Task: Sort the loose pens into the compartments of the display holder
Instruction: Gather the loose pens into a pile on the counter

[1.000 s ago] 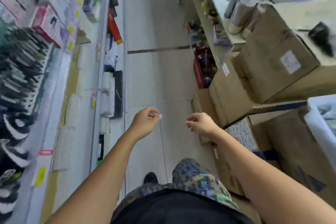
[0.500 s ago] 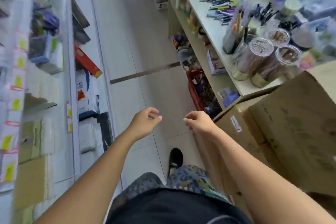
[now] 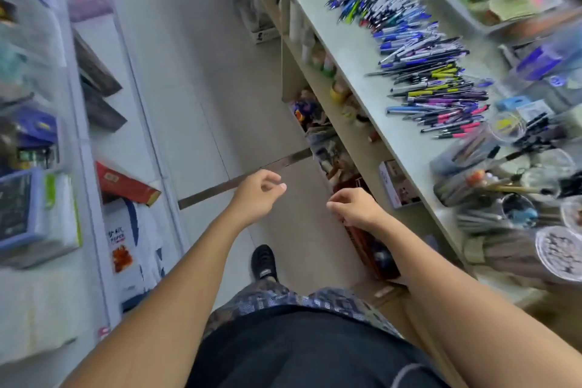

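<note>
From my remote seat, both bare arms reach out over a pale tiled shop aisle (image 3: 195, 98), the left hand (image 3: 256, 195) and right hand (image 3: 354, 209) hanging near each other at mid-frame, each with loosely curled fingers and nothing in its grasp. The loose pens (image 3: 419, 53), a long heap of blue, black, purple, yellow-green and pink plastic barrels, lie on the light grey counter (image 3: 343, 50) well to the right of and beyond the hands. Past the heap's near end, clear round tubs and cups of stationery (image 3: 522, 198) crowd the counter, blurred; I cannot tell which, if any, is the display holder. Under the counter, open shelves hold small cluttered goods (image 3: 327, 123). On the left, white shelving (image 3: 126, 110) carries a red flat box (image 3: 124, 183) and dark packets. A black shoe (image 3: 264, 261) stands on the floor between the arms.
</note>
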Available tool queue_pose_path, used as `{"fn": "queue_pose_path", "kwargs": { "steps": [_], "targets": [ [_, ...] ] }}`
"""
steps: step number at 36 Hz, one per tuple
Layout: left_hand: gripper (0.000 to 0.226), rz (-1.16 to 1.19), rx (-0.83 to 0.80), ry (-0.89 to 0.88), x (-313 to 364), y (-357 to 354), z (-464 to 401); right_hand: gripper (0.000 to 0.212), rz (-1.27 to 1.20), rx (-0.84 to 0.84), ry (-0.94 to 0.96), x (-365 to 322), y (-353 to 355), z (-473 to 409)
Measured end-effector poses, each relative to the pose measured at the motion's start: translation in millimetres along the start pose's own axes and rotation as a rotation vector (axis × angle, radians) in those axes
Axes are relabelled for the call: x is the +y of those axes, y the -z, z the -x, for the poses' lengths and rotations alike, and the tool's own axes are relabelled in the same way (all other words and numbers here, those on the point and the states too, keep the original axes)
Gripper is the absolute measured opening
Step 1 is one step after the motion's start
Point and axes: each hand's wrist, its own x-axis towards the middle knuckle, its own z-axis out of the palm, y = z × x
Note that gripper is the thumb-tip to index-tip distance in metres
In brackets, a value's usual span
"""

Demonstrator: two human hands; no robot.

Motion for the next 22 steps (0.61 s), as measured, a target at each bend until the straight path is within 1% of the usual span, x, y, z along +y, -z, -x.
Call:
{"fn": "queue_pose_path", "kwargs": {
  "steps": [5,8,11,15,19,22],
  "targets": [
    [0.02,-0.057,-0.108,-0.047,58,37,-86,0.018,-0.031,0.081,0.022,-60,39,-55],
    [0.019,-0.094,-0.158,-0.09,95,45,-137,0.017,-0.107,0.151,0.025,-83,64,-87],
    [0.015,-0.164,-0.209,-0.14,130,47,-192,0.017,-0.183,0.203,0.033,-91,91,-125],
    [0.018,-0.267,-0.267,-0.19,175,45,-255,0.014,-0.368,0.281,-0.051,-90,125,-173],
    [0.017,-0.362,-0.349,-0.228,222,35,-304,0.009,-0.466,0.393,-0.106,-95,162,-206],
    [0.019,-0.404,-0.399,-0.287,259,24,-337,0.007,-0.489,0.422,-0.132,-102,188,-226]
  ]
}}
